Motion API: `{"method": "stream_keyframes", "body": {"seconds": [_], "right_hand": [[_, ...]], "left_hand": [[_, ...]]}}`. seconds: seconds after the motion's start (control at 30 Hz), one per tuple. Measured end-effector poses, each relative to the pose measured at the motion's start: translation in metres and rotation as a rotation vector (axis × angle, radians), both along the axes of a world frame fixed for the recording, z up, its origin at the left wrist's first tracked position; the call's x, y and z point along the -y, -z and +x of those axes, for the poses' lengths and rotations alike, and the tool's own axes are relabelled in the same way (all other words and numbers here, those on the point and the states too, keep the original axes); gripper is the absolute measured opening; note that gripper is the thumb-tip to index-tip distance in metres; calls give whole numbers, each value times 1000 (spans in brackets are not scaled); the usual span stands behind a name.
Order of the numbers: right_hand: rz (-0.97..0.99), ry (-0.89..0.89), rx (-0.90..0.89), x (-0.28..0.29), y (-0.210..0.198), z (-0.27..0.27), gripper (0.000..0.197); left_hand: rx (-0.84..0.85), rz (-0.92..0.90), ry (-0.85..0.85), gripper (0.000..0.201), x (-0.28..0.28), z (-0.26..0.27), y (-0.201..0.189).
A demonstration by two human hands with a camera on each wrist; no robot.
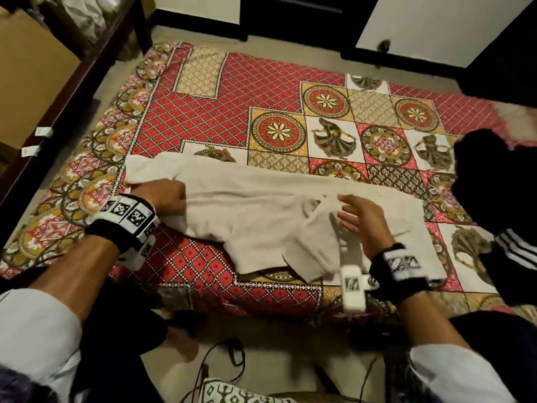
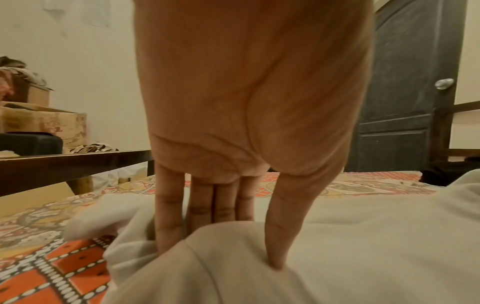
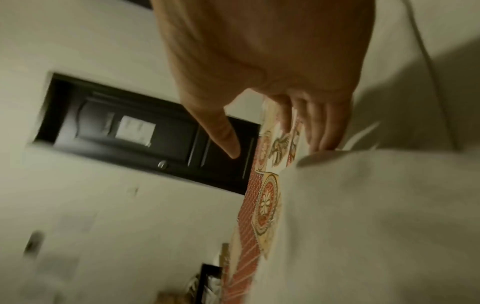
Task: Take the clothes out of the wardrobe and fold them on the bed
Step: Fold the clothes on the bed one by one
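Observation:
A cream garment [image 1: 261, 205] lies spread across the near part of the bed [image 1: 203, 112], which has a red patterned sheet. My left hand [image 1: 174, 196] grips the garment's left end. In the left wrist view the left hand [image 2: 221, 246] pinches a raised fold of the garment [image 2: 363, 246] between thumb and fingers. My right hand [image 1: 345, 210] hovers over the garment's middle, fingers straight and spread, holding nothing. The right wrist view is blurred and shows the right hand [image 3: 278, 150] open beside the garment [image 3: 363, 205].
A pile of black clothes [image 1: 494, 175] with white stripes sits on the bed's right side. A dark wooden frame [image 1: 58, 97] and cardboard box [image 1: 29, 68] stand to the left. Cables [image 1: 232, 353] lie on the floor by my feet. A dark door [image 2: 402, 102] stands beyond the bed.

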State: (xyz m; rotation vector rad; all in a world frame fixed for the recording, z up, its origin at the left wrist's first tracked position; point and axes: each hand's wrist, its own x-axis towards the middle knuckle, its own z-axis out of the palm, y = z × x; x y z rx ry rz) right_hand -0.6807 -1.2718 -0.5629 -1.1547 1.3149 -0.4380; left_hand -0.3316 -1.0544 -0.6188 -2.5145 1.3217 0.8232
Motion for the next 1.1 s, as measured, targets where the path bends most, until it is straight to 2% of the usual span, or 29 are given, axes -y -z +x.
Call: {"method": "stream_keyframes", "body": {"seconds": [0.07, 0.13, 0.23, 0.33, 0.4, 0.47, 0.53, 0.6, 0.7, 0.73, 0.8, 0.83, 0.97, 1.03, 1.1], "right_hand": [[-202, -57, -234, -14, 13, -17, 66], [-331, -119, -365, -33, 21, -33, 68], [-343, -240, -524, -61, 33, -50, 78], [-406, -334, -645, -79, 46, -52, 96], [-629, -481, -771, -93, 51, -51, 103], [-839, -703, -882, -109, 58, -50, 101], [-884, -809, -885, -116, 62, -51, 93], [-857, -765, -803, -109, 61, -54, 72], [-879, -619, -658, -89, 54, -57, 22], [-872, -586, -650, -82, 53, -59, 15], [-796, -523, -599, -70, 46, -63, 18], [-722, -466, -518, -63, 40, -63, 17], [-280, 22, 73, -20, -24, -55, 20], [-198, 191, 237, 6, -64, -47, 19], [-127, 280, 395, 28, -100, -40, 20]], "left_hand": [[89, -73, 44, 30, 5, -12, -3], [116, -237, 94, 23, 10, -29, -12], [-81, -389, 216, 15, 19, -60, -22], [-314, -265, 250, 10, 24, -84, -13], [-328, -204, 254, 9, 25, -86, -2], [-320, -217, 207, 9, 23, -80, 4], [-343, -237, 148, 9, 22, -75, 7], [-363, -242, 117, 10, 20, -75, 7], [-304, -242, 123, 11, 19, -82, 7], [-283, -239, 129, 13, 18, -85, 7], [-266, -233, 141, 23, 15, -89, 6], [-270, -230, 139, 30, 13, -89, 5], [-295, -308, 84, 49, 1, -96, -2], [-278, -351, 75, 60, -4, -102, -1], [-252, -345, 68, 61, -6, -109, -1]]}}
